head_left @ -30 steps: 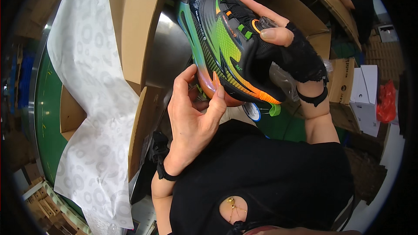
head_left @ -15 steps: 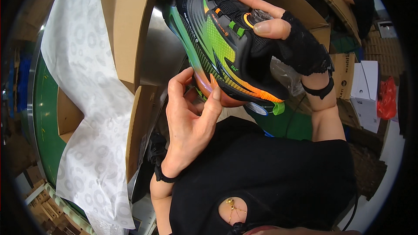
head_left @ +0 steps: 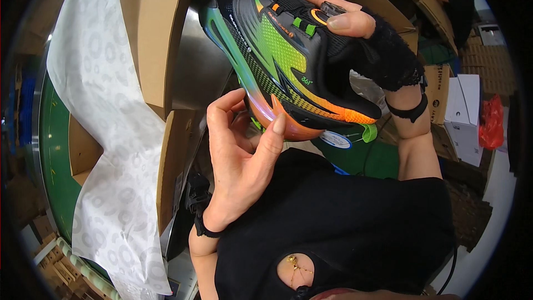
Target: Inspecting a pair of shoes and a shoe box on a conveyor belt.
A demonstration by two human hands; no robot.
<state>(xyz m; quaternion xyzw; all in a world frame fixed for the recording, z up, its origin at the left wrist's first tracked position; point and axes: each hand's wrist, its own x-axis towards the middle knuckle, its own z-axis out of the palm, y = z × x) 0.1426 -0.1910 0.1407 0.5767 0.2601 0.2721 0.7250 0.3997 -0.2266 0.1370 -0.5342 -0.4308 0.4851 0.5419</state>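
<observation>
A black, green and orange sports shoe [head_left: 286,66] is held tilted in front of me, its toe toward the upper left and its heel toward the lower right. My right hand [head_left: 383,47], in a black fingerless glove, grips it over the tongue, with the thumb beside a round lace dial [head_left: 318,16]. At the shiny orange-pink heel part of the sole, my left hand [head_left: 241,155] closes thumb and fingers on the edge; some of these fingers are hidden. An oval white tag [head_left: 336,140] hangs below the heel, close to a green pull loop [head_left: 368,132].
To the left, patterned white tissue paper [head_left: 105,111] drapes over an open cardboard box [head_left: 152,39]. A green conveyor belt [head_left: 55,150] runs underneath. White boxes [head_left: 465,116], a brown carton [head_left: 438,91] and a red plastic bag [head_left: 492,122] are at the right.
The shoe has turned slightly, its heel swinging to the right and its toe to the left. Both hands keep their hold, and the tag under the heel shows more fully.
</observation>
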